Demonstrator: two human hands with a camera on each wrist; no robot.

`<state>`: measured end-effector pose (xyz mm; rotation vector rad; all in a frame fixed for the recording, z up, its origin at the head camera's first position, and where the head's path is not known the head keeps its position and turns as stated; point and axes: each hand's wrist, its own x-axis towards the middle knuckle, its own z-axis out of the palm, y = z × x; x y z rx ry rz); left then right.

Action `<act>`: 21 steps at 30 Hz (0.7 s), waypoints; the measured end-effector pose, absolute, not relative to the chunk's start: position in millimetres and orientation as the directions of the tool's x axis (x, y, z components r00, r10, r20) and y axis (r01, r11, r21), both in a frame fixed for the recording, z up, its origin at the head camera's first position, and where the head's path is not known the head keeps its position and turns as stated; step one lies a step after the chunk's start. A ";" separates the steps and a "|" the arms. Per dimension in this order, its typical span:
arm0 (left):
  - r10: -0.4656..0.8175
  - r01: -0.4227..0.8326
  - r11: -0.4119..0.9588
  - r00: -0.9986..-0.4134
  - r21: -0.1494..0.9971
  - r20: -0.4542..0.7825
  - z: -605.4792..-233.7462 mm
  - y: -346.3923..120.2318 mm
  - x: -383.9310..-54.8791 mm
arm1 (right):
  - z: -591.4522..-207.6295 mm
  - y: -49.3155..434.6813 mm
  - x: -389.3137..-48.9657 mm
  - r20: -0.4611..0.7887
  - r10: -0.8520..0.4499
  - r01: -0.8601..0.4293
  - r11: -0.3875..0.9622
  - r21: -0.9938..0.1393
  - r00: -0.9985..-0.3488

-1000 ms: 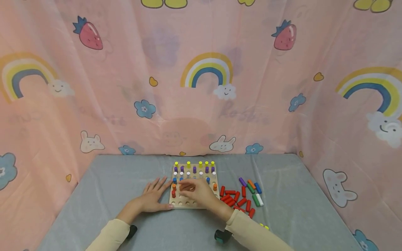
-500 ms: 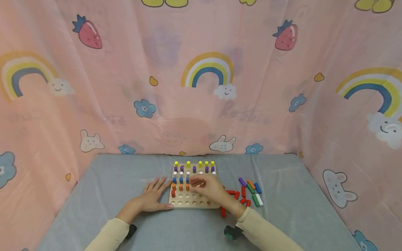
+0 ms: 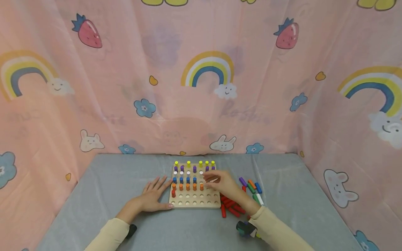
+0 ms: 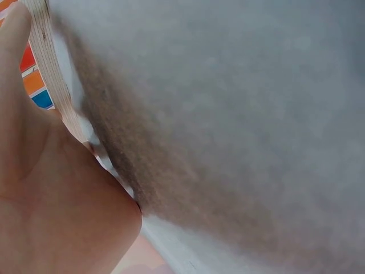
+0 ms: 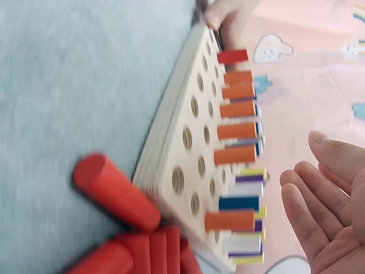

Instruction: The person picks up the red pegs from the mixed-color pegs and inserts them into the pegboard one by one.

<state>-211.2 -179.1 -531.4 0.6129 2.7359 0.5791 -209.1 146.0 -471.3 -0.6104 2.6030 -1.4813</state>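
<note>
A wooden pegboard (image 3: 191, 206) lies on the grey cloth, with rows of yellow, purple, white, blue and orange pegs upright in it. One red peg (image 3: 173, 193) stands at the left of the row in front of the orange pegs (image 3: 194, 187). My left hand (image 3: 154, 198) rests spread on the cloth, its thumb and fingertips at the board's left edge. Above the board's right side hovers my right hand (image 3: 224, 184); in the right wrist view its relaxed fingers (image 5: 311, 211) hold nothing. It hides some pegs on the right in the head view.
Loose red pegs (image 3: 230, 203) lie in a pile against the board's right front corner. Beyond them are a few purple, orange, green, blue and white pegs (image 3: 258, 188). A pink printed curtain (image 3: 201, 118) closes off the back and sides.
My right hand has moved rightward across the board, uncovering more of the orange and blue pegs. The left hand has stayed in place.
</note>
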 end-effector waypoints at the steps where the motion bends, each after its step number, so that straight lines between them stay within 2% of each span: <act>1: 0.456 0.344 0.831 -0.871 0.438 -0.181 -530.5 -179.1 -210.8 | -470.7 149.2 -209.8 0.112 -0.371 -0.289 0.466 -0.836 -0.922; 8: 0.451 0.334 0.843 -0.866 0.421 -0.215 -518.1 -176.1 -208.1 | -471.4 170.3 -216.6 0.094 -0.310 -0.261 0.560 -0.786 -0.946; 21: 0.464 0.356 0.842 -0.862 0.406 -0.205 -517.6 -176.4 -207.7 | -493.5 213.0 -218.9 0.091 -0.309 -0.271 0.609 -0.746 -0.947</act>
